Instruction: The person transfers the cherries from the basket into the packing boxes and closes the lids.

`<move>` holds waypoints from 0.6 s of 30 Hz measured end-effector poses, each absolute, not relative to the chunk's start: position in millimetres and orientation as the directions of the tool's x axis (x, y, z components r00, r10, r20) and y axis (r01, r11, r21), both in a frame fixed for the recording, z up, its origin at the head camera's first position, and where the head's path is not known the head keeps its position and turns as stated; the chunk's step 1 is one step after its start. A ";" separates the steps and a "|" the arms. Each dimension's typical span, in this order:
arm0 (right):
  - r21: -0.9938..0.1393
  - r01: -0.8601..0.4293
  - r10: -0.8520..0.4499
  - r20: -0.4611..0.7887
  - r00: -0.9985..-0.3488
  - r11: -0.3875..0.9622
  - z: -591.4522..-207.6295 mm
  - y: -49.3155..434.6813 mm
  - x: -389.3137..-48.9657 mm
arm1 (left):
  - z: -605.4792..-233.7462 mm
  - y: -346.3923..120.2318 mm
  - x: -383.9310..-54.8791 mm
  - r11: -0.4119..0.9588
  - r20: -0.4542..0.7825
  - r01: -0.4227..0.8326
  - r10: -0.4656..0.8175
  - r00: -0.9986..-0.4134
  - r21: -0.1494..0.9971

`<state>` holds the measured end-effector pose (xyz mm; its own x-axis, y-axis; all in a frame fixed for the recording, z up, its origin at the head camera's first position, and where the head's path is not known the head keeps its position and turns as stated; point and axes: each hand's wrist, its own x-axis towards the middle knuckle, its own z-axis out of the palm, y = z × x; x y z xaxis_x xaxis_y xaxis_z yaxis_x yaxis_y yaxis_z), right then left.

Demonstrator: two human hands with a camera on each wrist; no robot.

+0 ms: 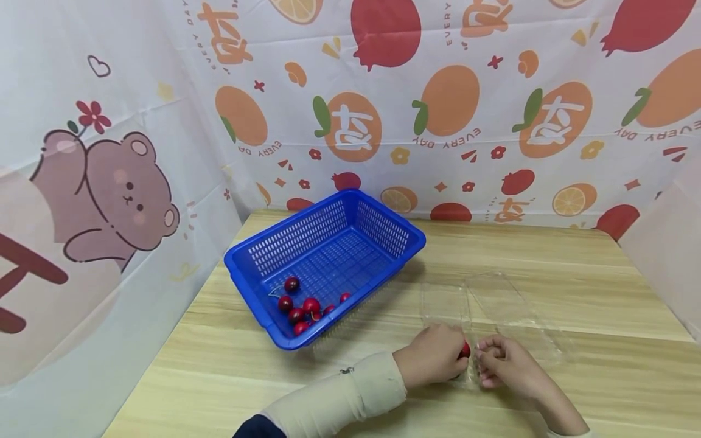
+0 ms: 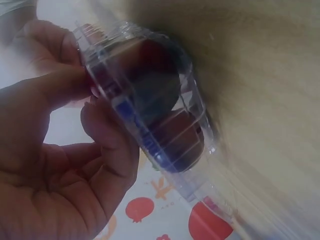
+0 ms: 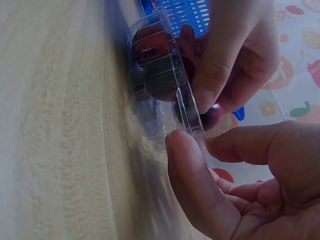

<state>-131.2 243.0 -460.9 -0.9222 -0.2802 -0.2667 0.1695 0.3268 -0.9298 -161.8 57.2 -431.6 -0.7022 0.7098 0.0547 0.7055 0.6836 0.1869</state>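
Observation:
A clear plastic box (image 1: 445, 298) sits on the table with its hinged lid (image 1: 512, 307) spread out to the right. Dark cherries (image 2: 177, 140) show through its wall in the left wrist view. Over the near end of the box, my left hand (image 1: 435, 356) holds a red cherry (image 1: 465, 350) in its fingers; that cherry (image 3: 212, 117) is partly hidden by them in the right wrist view. My right hand (image 1: 512, 368) pinches the box's rim between thumb (image 3: 192, 175) and forefinger.
A blue perforated basket (image 1: 416, 237) stands left of the box, with several cherries (image 1: 311, 305) gathered at its near-left end. Behind the wooden table (image 1: 219, 377) hangs a fruit-print cloth (image 1: 438, 170). A bear-print cloth (image 1: 197, 152) covers the left side.

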 end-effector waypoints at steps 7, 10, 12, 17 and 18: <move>-0.927 0.174 -0.270 -0.271 -0.924 0.333 -460.6 242.4 -131.7 | -433.0 59.3 -162.2 0.682 0.033 0.703 0.713 -0.701 0.201; -0.927 0.173 -0.270 -0.269 -0.925 0.333 -460.1 243.0 -131.6 | -432.1 60.2 -162.3 0.686 0.030 0.699 0.709 -0.704 0.203; -0.927 0.173 -0.272 -0.269 -0.924 0.332 -459.4 243.7 -131.6 | -431.4 60.6 -162.3 0.681 0.029 0.703 0.714 -0.700 0.208; -0.930 0.173 -0.286 -0.270 -0.919 0.323 -457.0 244.8 -131.6 | -429.5 60.7 -162.0 0.653 0.034 0.724 0.737 -0.675 0.222; -0.930 0.172 -0.288 -0.270 -0.919 0.324 -456.6 244.9 -131.5 | -429.2 60.7 -162.0 0.649 0.036 0.727 0.740 -0.672 0.223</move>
<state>-131.5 244.9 -456.6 -0.9185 -0.2884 -0.2704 0.1724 0.3235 -0.9304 -162.0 60.7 -429.2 -0.6718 0.7399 0.0365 0.7271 0.6492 0.2233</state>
